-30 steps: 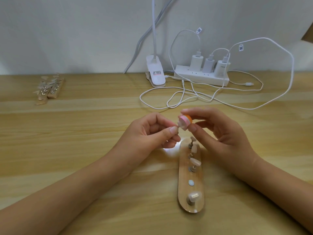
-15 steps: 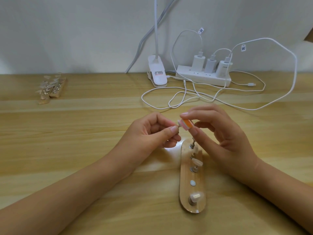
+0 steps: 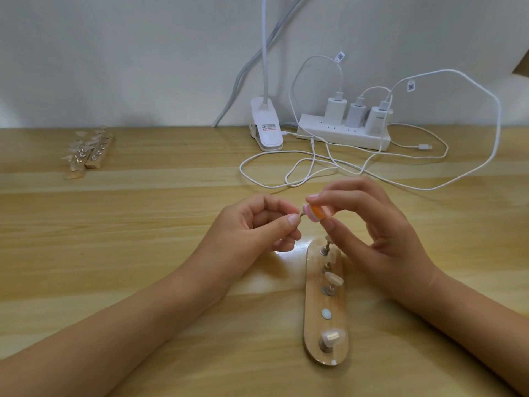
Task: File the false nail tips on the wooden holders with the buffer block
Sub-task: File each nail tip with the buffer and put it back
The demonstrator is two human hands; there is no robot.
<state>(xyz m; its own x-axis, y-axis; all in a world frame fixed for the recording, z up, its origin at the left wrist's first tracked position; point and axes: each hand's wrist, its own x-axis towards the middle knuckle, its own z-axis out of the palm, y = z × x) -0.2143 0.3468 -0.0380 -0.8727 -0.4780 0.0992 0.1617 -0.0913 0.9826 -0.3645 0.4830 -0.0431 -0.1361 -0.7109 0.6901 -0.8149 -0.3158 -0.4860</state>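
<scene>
Two hands: left hand [image 3: 252,227] pinches a nail tip [image 3: 390,209]; right hand [image 3: 380,227] pinches the buffer block [image 3: 405,214].
Risk: a hard rub could pop the nail tip loose.

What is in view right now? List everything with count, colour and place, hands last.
wooden holder: one, light wood, on the table below the hands
nail tips: at least three, pale pink, on that holder's pegs
far holders: two, light wood with pale tips, table's far left
buffer block: one, orange, pink and white, in the right hand
clip lamp: one, white, table's back edge
power strip: one, white, right of the lamp
chargers: three, white, plugged into the strip
cables: several, white, looped behind the hands
table: one, light wood, under everything
left hand: one, pinches a small piece beside the block, too small to identify
right hand: one, pinches the buffer block
</scene>
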